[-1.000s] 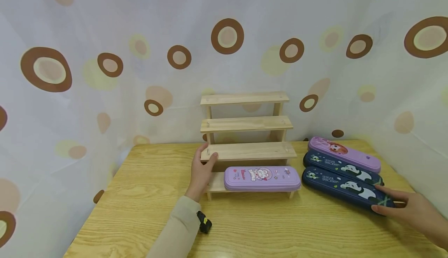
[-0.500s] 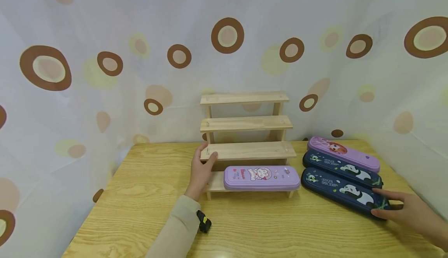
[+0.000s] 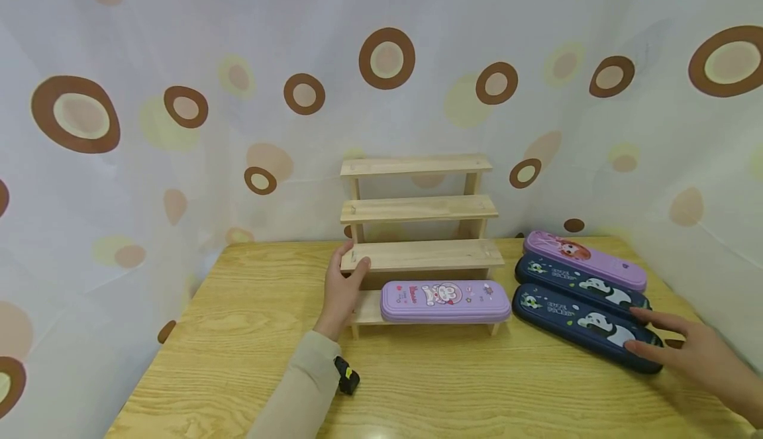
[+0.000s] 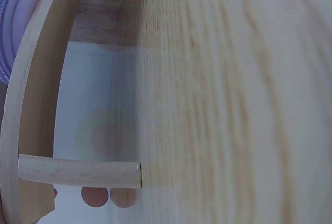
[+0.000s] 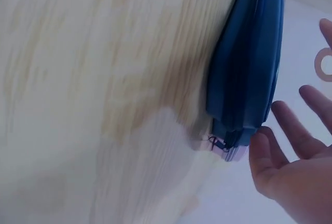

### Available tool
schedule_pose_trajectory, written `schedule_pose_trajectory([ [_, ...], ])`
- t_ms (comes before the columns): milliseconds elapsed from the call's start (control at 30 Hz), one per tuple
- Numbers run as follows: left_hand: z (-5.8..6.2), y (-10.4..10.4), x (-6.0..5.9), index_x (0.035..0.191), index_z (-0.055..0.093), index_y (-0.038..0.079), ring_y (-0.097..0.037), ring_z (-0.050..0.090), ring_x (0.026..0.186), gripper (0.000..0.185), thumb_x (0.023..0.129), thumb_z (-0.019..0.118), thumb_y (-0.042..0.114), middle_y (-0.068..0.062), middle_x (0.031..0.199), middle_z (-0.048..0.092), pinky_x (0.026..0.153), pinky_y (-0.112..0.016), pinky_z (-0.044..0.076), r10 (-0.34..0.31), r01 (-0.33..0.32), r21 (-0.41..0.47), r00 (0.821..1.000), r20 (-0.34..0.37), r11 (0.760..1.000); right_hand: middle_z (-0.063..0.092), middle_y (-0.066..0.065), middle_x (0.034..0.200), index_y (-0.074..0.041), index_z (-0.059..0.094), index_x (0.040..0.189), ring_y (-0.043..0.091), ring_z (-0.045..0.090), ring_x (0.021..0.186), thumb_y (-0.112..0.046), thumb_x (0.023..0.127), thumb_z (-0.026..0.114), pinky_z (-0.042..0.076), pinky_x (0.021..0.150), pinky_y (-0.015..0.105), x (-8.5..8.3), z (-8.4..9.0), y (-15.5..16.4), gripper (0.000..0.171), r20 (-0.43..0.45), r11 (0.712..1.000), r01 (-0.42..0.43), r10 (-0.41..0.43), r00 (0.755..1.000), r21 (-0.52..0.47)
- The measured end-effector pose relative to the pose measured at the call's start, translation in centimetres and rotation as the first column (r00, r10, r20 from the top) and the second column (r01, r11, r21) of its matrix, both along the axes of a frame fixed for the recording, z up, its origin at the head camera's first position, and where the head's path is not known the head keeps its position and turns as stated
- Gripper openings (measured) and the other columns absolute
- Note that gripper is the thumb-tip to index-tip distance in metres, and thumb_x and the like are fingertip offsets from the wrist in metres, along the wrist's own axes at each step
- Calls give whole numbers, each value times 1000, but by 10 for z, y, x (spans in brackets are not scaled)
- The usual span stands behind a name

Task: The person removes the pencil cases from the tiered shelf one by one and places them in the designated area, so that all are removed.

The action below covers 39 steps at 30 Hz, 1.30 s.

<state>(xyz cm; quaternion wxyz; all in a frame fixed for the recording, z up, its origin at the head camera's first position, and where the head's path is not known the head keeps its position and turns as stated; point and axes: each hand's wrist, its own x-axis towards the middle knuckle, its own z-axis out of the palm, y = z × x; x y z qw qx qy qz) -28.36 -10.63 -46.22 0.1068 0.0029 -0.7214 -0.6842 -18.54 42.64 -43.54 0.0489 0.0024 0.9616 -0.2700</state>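
In the head view a stepped wooden display rack (image 3: 417,207) stands upright on the table. My left hand (image 3: 342,287) grips the left end of its second shelf from the bottom, thumb on top. A lilac pencil case (image 3: 447,301) with a cartoon character lies on the lowest shelf. To the right, a navy panda pencil case (image 3: 587,326) lies in front of a second navy panda case (image 3: 581,280). Over the right end of the nearer case is my right hand (image 3: 694,353), fingers spread. In the right wrist view its fingertips (image 5: 280,110) are close to the navy case.
A purple pencil case (image 3: 587,260) with a girl's picture lies behind the navy ones. Wood-grain tabletop (image 3: 238,359) spreads to the left and front. A dotted curtain (image 3: 250,95) closes off the back and sides.
The nearer navy case's right end has shifted slightly toward the front and left, away from the other navy case. My right fingers have loosened from it and spread. The left hand has stayed put.
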Motion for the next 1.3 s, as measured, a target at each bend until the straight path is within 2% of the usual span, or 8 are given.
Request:
schedule_pose_trajectory([
  [133, 1, 0, 0, 147, 44, 24, -22, 25, 144, 54, 97, 64, 33, -2, 155, 33, 116, -45, 23, 3, -3, -1, 1000, 6, 1000, 33, 44, 140, 7, 43, 142, 58, 35, 121, -44, 92, 68, 45, 87, 66, 1, 0, -7, 76, -54, 1000, -11, 10, 999, -28],
  [233, 1, 1, 0, 146, 44, 25, -22, 23, 145, 54, 97, 64, 34, -2, 156, 32, 116, -46, 22, 5, -5, -7, 1000, 12, 1000, 40, 39, 139, 4, 49, 140, 54, 38, 120, -38, 92, 71, 53, 84, 42, 3, -1, -13, 68, -131, 999, -29, 23, 991, -46],
  [300, 1, 1, 0, 147, 44, 25, -23, 22, 145, 54, 97, 64, 34, -2, 156, 31, 117, -47, 22, 4, -4, -6, 1000, 12, 1000, 45, 33, 139, 0, 52, 138, 38, 43, 121, -36, 90, 73, 52, 76, 24, 4, -2, -17, 64, -188, 998, -36, 26, 982, -50],
  [367, 0, 1, 0, 147, 44, 26, -22, 21, 145, 54, 97, 64, 34, -1, 157, 30, 117, -46, 22, 2, -2, -2, 1000, 15, 1000, 51, 21, 138, -1, 54, 138, 16, 46, 118, -32, 90, 74, 45, 69, 11, 4, -3, -20, 60, -230, 995, -57, 38, 973, -76],
  [467, 0, 0, -1, 147, 43, 26, -22, 21, 145, 54, 97, 64, 34, -1, 157, 29, 117, -46, 22, -2, 2, 8, 1000, 14, 1000, 53, -9, 130, -2, 55, 136, -12, 42, 104, -26, 90, 75, 46, 71, 9, 3, -3, -26, 56, -281, 986, -97, 56, 958, -133],
  [600, 1, 0, -1, 146, 44, 25, -23, 22, 145, 54, 97, 65, 34, -2, 156, 30, 116, -46, 22, 2, -2, 14, 1000, 8, 1000, 44, -31, 124, -4, 55, 137, -19, 42, 106, -20, 90, 75, 49, 74, 11, 1, -1, -37, 54, -317, 969, -158, 91, 944, -190],
  [1133, -1, 0, 0, 147, 44, 25, -24, 22, 145, 55, 97, 65, 33, -2, 156, 31, 117, -48, 22, 6, -6, 15, 1000, 14, 1000, 55, -17, 127, -9, 55, 138, -4, 53, 109, -17, 92, 72, 53, 79, 21, -14, 2, -104, 49, -375, 924, -304, 203, 905, -233],
  [1300, 0, 1, -1, 147, 44, 25, -23, 24, 144, 54, 97, 65, 32, -2, 156, 31, 116, -46, 23, 6, -6, 10, 1000, 8, 1000, 56, 5, 132, -10, 57, 137, 1, 55, 110, -17, 91, 74, 55, 80, 25, -22, 1, -123, 50, -394, 909, -335, 221, 892, -247],
])
